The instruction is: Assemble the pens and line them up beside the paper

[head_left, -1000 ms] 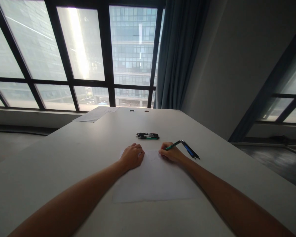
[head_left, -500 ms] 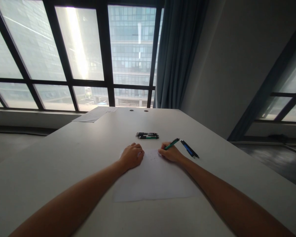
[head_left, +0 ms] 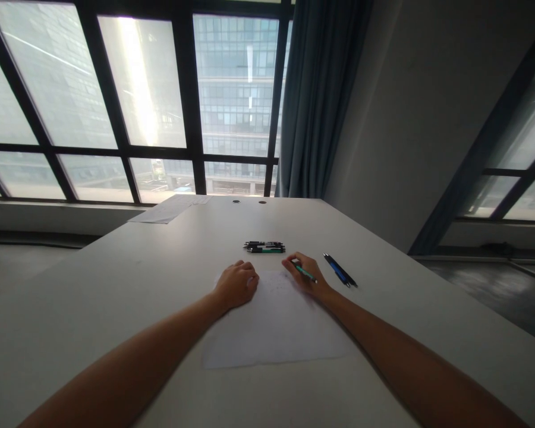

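On the far edge of a white sheet of paper [head_left: 271, 324], the left hand [head_left: 236, 285] rests as a loose fist with nothing in it, pressing the sheet's upper left corner; the right hand [head_left: 305, 274] sits at the upper right corner, fingers closed round a green pen [head_left: 305, 273] that lies slanted across it; just right of that hand two blue pens [head_left: 340, 270] lie on the worktop [head_left: 116, 297]; beyond the hands a small bunch of dark pens [head_left: 264, 246] lies; further off, near the window [head_left: 147, 101], are loose papers [head_left: 169, 208]; a curtain [head_left: 316, 95] hangs right of the glass.
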`<state>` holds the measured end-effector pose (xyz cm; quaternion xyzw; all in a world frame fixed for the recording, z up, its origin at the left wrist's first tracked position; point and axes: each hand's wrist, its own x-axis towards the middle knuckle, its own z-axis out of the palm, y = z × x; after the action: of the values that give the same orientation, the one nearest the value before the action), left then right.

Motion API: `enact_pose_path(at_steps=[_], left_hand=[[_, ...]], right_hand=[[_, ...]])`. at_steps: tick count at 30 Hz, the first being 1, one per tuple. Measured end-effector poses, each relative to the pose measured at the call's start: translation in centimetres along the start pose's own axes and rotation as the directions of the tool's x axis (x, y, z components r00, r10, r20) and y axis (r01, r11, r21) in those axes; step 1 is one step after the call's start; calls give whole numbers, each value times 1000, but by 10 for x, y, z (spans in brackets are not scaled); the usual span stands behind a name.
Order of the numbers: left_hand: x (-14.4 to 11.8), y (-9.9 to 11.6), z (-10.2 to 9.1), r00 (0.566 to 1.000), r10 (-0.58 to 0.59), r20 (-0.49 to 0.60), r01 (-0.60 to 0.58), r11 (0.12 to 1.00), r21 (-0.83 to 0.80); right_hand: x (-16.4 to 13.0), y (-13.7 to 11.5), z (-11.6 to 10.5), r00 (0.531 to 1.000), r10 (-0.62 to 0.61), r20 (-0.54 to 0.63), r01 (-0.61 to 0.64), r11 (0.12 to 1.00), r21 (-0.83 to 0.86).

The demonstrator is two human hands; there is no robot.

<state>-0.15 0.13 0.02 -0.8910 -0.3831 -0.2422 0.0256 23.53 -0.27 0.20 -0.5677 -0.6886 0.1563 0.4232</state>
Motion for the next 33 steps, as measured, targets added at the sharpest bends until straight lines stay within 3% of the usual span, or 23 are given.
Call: enact_pose_path(at_steps=[3,7,12,21,25,30,33], left_hand=[[0,1,-2,1000,30,1,-30,999,-12],[-2,3,-8,985,161,-58,-165,982,-89],[-2,0,-9,933,352,-74,-360,922,-141],[-1,-2,-6,890,409,-200,-451,856,-255],[-1,-3,-4,866,445,-230,-494,833,-248],[-1,-2,-3,855,480,-199,-517,819,-247],[-2,-1,-2,870,462,-174,-492,840,-229]], right_hand=[[-2,-2,3,987,-153,-51,147,984,-101],[-6,-7,7,970,-229,-82,220,970,-106],[-7,-8,6,966,-244,-83,239,969,-69],[-9,-15,5,970,-241,-21,242,970,19],[-10,-20,7,981,-195,6,193,974,122],[0,-24,7,992,-36,-118,75,935,346],[14,-18,-7,981,66,-185,18,909,417]])
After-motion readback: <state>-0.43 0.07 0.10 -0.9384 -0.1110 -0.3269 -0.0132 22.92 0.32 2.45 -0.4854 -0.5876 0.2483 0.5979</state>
